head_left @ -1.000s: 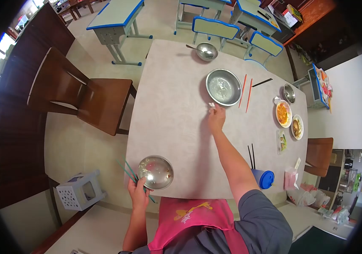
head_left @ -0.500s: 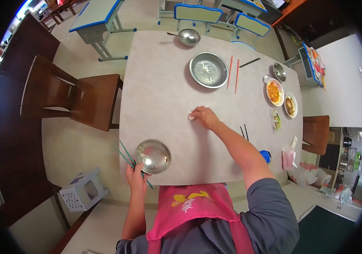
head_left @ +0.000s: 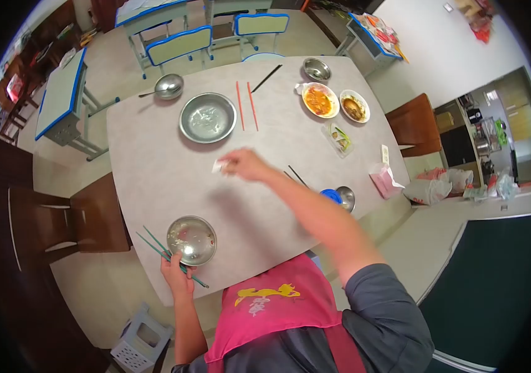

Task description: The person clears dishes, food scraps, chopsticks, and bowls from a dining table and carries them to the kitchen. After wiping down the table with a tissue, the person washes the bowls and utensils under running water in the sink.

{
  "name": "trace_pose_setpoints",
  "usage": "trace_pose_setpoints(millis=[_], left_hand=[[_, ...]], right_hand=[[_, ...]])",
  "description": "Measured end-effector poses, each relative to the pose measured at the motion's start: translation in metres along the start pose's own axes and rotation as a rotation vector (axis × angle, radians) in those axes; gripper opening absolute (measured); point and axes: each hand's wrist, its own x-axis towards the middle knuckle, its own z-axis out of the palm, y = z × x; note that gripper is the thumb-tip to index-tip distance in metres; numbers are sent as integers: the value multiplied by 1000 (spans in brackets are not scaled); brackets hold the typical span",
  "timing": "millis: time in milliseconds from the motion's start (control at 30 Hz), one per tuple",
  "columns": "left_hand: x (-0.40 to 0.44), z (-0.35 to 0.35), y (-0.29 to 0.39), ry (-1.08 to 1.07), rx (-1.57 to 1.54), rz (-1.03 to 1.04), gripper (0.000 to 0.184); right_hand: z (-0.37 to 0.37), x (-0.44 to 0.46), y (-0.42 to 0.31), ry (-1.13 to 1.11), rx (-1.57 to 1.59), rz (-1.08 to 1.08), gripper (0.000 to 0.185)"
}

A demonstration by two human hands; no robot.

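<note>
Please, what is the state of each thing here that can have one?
Left hand: closed on near bowl and green chopsticks
Right hand: closed on white tissue
Near bowl: dirty inside
Large basin: upright, uncovered
Red chopsticks: lying apart
Far-left bowl: spoon inside
Orange-food dish: uncovered

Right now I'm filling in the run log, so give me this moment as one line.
left hand: holds metal bowl, green chopsticks; right hand: holds white wad over table; basin: on table
</note>
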Motion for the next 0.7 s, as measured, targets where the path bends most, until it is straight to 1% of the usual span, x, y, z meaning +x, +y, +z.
trace_pose_setpoints(millis=[33, 100, 133, 167, 200, 233, 267, 300, 333, 367, 433, 500, 533, 600, 700], left_hand=[[1, 6, -1, -13, -1, 4, 17], [-5, 27, 4, 12, 11, 2, 16], [-13, 38, 8, 35, 14, 1, 16], [-12, 45, 4, 45, 22, 7, 15], [-13, 51, -1, 64, 29, 15, 15], [-14, 55, -4, 92, 32, 26, 14], [-14, 59, -9, 88, 25, 26, 14], [-13, 64, -16, 88, 20, 31, 14], [-13, 70, -21, 88, 15, 36, 15], [-18, 77, -23, 95, 27, 37, 15], [-15, 97, -28, 92, 45, 42, 15], [-11, 122, -30, 137, 27, 68, 17], [-4, 129, -34, 142, 32, 80, 18], [3, 150, -30, 157, 44, 99, 21], [25, 186, -33, 232, -5, 145, 21]], right_hand=[[-41, -3, -8, 43, 40, 33, 33], [-115, -15, 13, 218, 80, 42, 39], [-152, -25, 34, 328, 48, 42, 40], [-184, -44, 45, 426, -12, 106, 42], [-214, -61, 74, 533, -148, 168, 44], [-236, -74, 120, 683, -206, 157, 42], [-255, -93, 139, 731, -268, 221, 38], [-276, -102, 197, 814, -359, 310, 36], [-291, -115, 226, 830, -410, 358, 37], [-300, -126, 243, 850, -397, 399, 37], [-306, -133, 270, 902, -415, 390, 34], [-313, -131, 306, 738, -436, 484, 35], [-312, -130, 314, 705, -501, 426, 37], [-314, -130, 318, 638, -630, 307, 40], [-317, -134, 282, 651, -660, 275, 43]])
